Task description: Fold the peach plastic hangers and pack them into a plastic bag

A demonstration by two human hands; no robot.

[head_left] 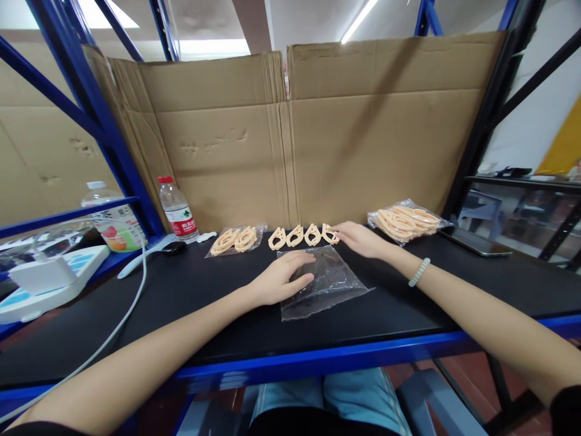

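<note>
My left hand (pixel 284 278) lies with fingers stretched out on the left side of a clear plastic bag (pixel 333 278), which is flat on the black table. Behind the bag, several peach-coloured ring-shaped pieces (pixel 295 236) with pointed ends stand in a row. My right hand (pixel 361 238) reaches to the end of that row, its fingers closed at the edge of the rightmost ring-shaped piece (pixel 328 234). The thumb is partly hidden, so the exact grip is hard to see.
A bag of similar pieces (pixel 236 240) lies left of the row, a fuller bag (pixel 403 221) to the right. A phone (pixel 481 242) rests farther right. At left are a red-capped bottle (pixel 179 212), a power strip (pixel 59 278) and a white cable (pixel 136 297). Cardboard (pixel 385 133) walls the back.
</note>
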